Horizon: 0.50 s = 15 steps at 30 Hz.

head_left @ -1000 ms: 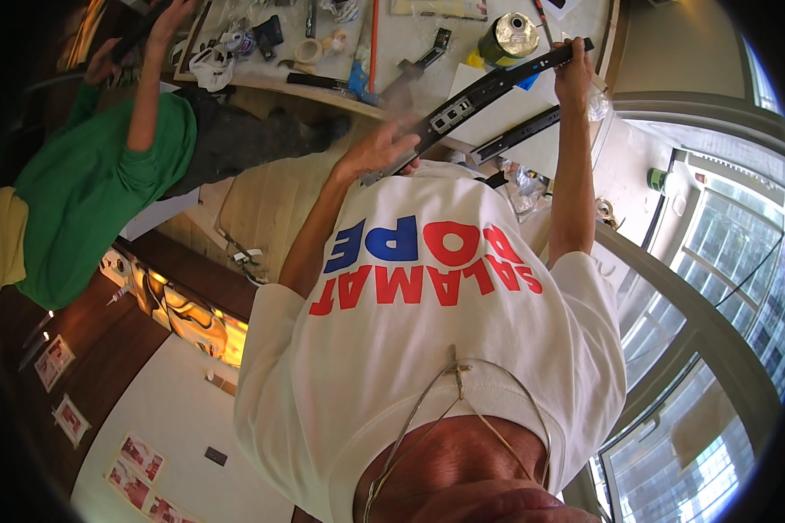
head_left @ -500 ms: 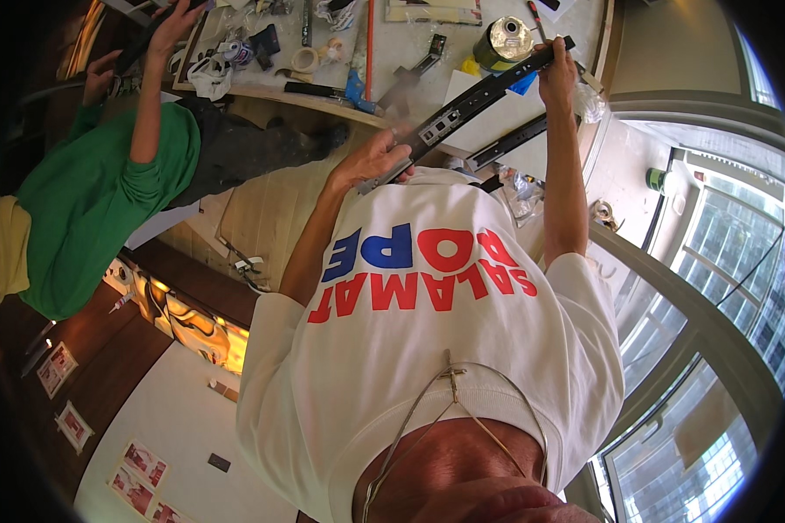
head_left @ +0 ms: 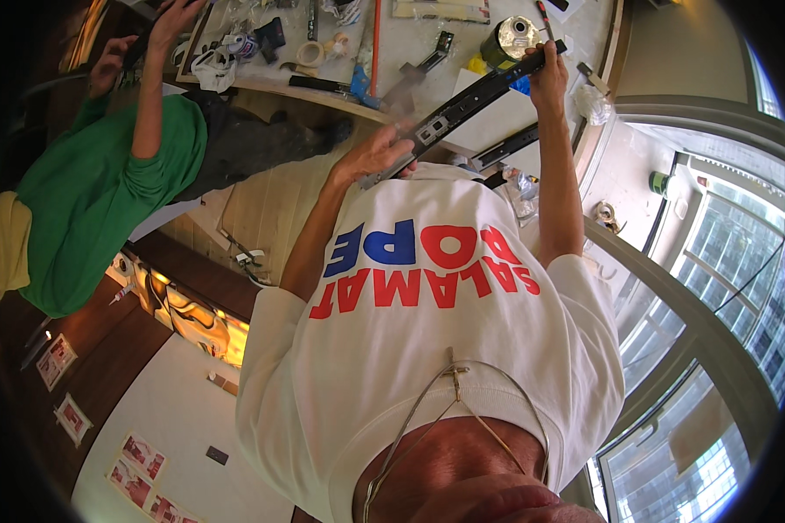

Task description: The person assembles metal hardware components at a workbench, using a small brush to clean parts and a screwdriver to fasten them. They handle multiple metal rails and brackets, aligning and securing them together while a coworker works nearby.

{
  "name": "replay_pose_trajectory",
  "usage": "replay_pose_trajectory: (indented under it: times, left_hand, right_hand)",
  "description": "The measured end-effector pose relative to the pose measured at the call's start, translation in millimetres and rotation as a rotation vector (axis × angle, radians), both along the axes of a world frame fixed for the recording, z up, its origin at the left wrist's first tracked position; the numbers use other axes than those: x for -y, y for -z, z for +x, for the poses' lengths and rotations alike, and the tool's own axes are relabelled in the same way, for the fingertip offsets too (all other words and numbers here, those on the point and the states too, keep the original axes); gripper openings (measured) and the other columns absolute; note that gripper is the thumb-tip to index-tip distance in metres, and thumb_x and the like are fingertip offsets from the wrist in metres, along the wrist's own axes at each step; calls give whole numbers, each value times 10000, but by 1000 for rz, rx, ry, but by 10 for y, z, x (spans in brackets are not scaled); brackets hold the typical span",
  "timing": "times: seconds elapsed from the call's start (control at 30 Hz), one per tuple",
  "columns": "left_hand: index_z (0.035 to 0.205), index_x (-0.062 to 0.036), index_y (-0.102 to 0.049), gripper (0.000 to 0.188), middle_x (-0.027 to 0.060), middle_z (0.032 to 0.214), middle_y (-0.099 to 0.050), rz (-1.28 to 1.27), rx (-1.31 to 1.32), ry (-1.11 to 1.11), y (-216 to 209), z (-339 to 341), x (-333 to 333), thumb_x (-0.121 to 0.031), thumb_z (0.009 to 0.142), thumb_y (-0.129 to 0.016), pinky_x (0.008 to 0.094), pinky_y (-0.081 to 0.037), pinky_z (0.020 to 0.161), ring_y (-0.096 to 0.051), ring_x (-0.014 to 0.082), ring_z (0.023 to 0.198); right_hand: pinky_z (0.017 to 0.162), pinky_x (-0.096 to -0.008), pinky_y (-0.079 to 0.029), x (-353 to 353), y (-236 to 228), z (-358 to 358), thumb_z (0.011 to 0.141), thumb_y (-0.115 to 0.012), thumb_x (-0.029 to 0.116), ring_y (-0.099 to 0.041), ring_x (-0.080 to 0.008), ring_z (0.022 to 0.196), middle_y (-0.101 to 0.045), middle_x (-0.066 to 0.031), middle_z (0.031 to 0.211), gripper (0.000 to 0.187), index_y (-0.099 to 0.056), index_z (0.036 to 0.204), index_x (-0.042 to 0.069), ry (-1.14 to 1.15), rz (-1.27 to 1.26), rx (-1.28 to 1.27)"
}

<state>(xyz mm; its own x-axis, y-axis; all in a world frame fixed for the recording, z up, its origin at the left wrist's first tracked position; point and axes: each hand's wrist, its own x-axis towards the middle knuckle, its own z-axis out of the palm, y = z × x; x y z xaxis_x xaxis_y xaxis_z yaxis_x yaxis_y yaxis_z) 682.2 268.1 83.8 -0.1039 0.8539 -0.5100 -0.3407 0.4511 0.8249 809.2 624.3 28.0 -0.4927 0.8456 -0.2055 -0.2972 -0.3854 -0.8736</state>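
Observation:
A long black metal drawer slide (head_left: 467, 106) with a cut-out bracket part is held slantwise in front of my chest, its far end up to the right. My left hand (head_left: 377, 155) is closed around its near, lower end. My right hand (head_left: 549, 80) grips the slide close to its far end, fingers wrapped over the edge. A second black slide (head_left: 508, 146) lies below it, partly hidden by my right arm and the held slide. Beside my right hand stands a round metal tin (head_left: 509, 42).
The cluttered workbench (head_left: 358, 22) carries a tape roll (head_left: 310, 54), a blue-headed tool (head_left: 363, 84), a red rod (head_left: 376, 44) and plastic bags. To my left, a co-worker in a green top (head_left: 113, 200) handles something dark. Large windows (head_left: 733, 253) are on my right.
My right hand and the slide's far end have shifted slightly left and down. My left hand keeps its hold at nearly the same place.

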Motion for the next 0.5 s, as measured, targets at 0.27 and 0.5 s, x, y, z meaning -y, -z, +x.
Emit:
replay_pose_trajectory:
  times: [0.27,0.5]
  left_hand:
    - [1310,-38,-473,321,46,768,-634,85,-31,-4,58,13,-24,-119,999,-466,262,-516,623,-608,95,645]
    - [1457,-21,-363,501,72,805,-648,45,-55,29,44,-26,1,-156,989,-478,272,-544,632,-637,118,664]
  right_hand:
    - [667,-240,-498,-113,6,-77,1003,-615,333,-629,-117,770,-683,-33,883,263,-613,994,71,9,106,-154]
    - [584,-243,-495,-151,-36,-50,992,-632,342,-636,-118,704,-688,-43,840,280,-624,1004,63,48,62,-69]
